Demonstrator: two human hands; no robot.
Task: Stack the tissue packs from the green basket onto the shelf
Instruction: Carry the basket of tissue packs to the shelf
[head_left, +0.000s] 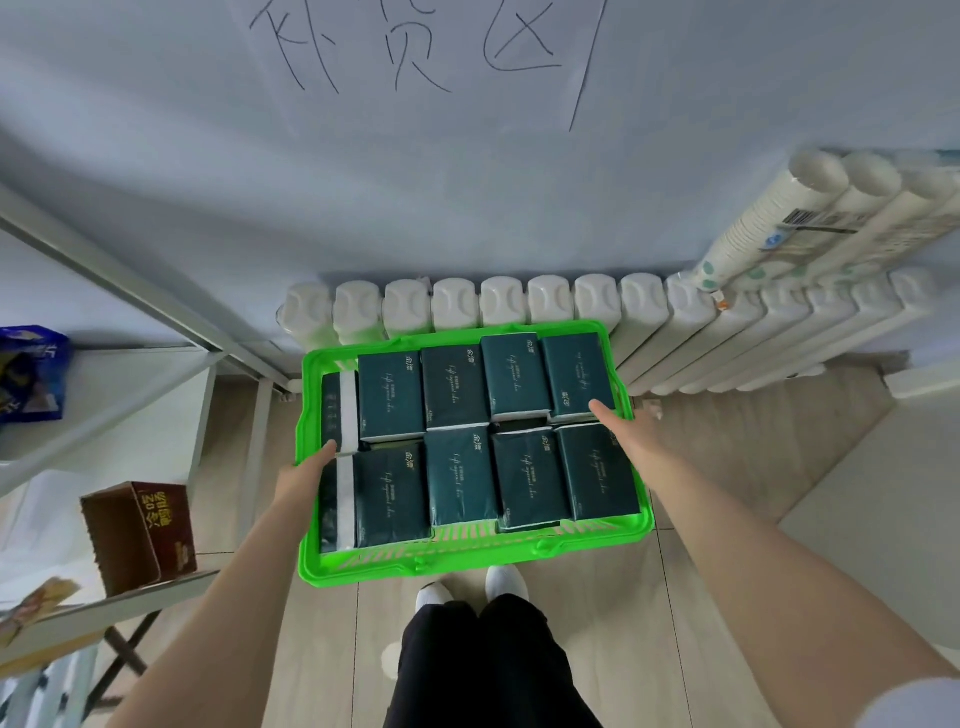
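Below, slatted green basket (363, 564), glossy rectangular packs (457, 478)

Both arms bare and stretched forward, one on each side of the green basket (467, 565). The left hand (306, 475) grips the basket's left rim, thumb hooked over the edge, fingers hidden underneath. The right hand (631, 428) grips the right rim nearer the basket's far end, thumb lying inward over the edge, fingers out of sight. Legs in black trousers and white shoes show below the basket's near edge.

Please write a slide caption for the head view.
The left hand and right hand hold a green basket of dark tissue packs.
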